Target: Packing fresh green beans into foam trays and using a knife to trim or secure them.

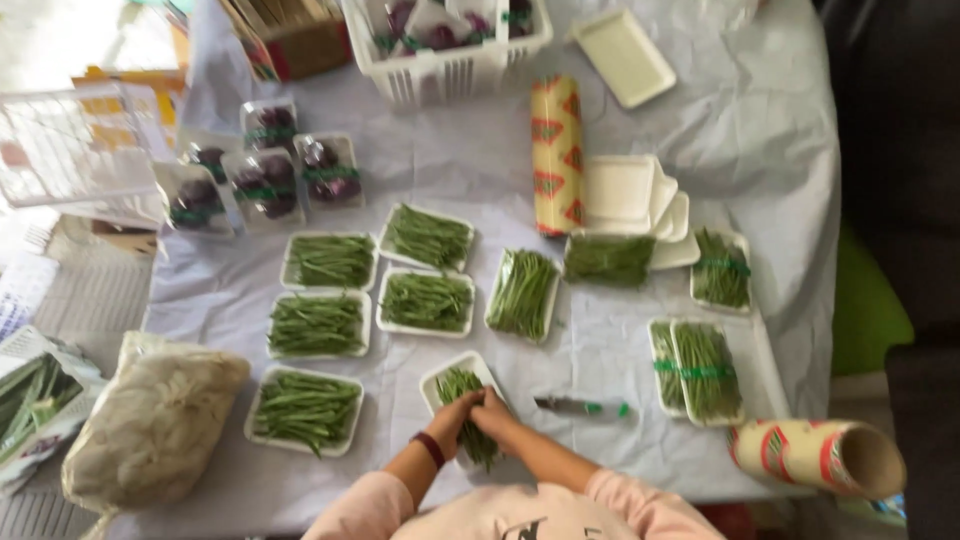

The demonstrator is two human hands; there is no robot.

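A white foam tray near the table's front edge holds a bunch of green beans. Both my hands are closed on that bunch, side by side and touching. My left hand has a dark band on its wrist, and my right hand grips the beans just right of it. The beans stick out past my hands toward me. Pink sleeves cover my forearms.
Several more bean trays fill the middle of the grey cloth, some banded. A small green-tipped tool lies right of my hands. Film rolls, empty trays, wrapped purple vegetables, a white basket and a sack surround them.
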